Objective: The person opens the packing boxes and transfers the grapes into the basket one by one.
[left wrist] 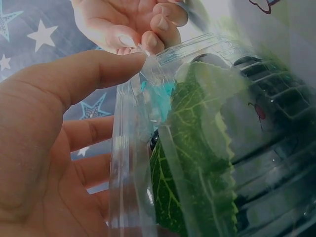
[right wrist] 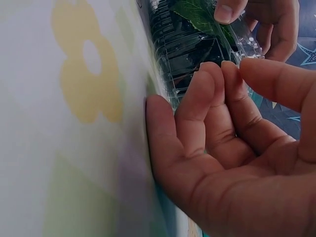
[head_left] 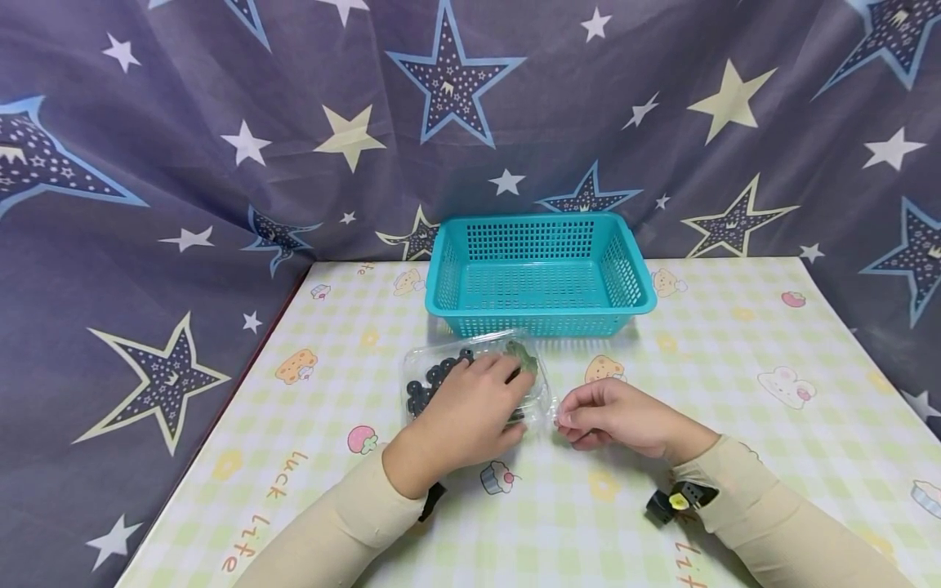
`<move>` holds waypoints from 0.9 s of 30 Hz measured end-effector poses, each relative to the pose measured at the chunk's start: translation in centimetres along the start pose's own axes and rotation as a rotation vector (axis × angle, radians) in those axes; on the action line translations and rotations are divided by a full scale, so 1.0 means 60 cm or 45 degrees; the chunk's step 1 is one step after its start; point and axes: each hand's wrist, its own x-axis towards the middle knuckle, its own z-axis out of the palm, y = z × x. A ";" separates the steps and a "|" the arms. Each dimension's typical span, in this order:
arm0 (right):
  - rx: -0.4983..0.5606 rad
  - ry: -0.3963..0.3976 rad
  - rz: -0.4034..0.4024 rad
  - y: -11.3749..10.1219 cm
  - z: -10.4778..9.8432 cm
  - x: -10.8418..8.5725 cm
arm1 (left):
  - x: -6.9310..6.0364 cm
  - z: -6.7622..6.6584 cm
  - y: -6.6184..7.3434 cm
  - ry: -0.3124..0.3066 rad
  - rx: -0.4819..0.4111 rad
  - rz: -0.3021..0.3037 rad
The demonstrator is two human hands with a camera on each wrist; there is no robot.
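A clear plastic clamshell box (head_left: 419, 357) lies on the table with round black fruits (head_left: 435, 374), which look like grapes or blueberries, and a green leaf (head_left: 524, 358) inside. My left hand (head_left: 474, 408) lies across the box and holds it. In the left wrist view, the thumb is at the clear rim (left wrist: 129, 148) and the other fingers show behind the plastic. At the box's right corner, my right hand (head_left: 613, 416) pinches the thin edge between thumb and fingertips. The right wrist view shows the right fingers curled, with the leaf (right wrist: 195, 16) visible beyond them.
Behind the box stands a turquoise perforated basket (head_left: 540, 322). A checkered tablecloth (head_left: 323, 441) with printed cartoons covers the table. A dark star-patterned curtain (head_left: 279, 73) hangs around the back and sides.
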 end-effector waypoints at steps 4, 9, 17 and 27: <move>-0.008 0.010 0.003 0.000 0.001 0.001 | 0.000 0.001 0.000 0.009 0.001 0.006; -0.010 0.016 0.007 -0.001 0.003 0.000 | 0.000 0.000 0.000 0.013 0.006 0.009; -0.014 0.017 0.005 -0.001 0.004 0.001 | 0.000 -0.001 0.000 0.009 0.016 0.012; -0.012 0.022 0.001 0.001 0.004 0.001 | 0.001 0.001 -0.001 -0.001 0.012 0.010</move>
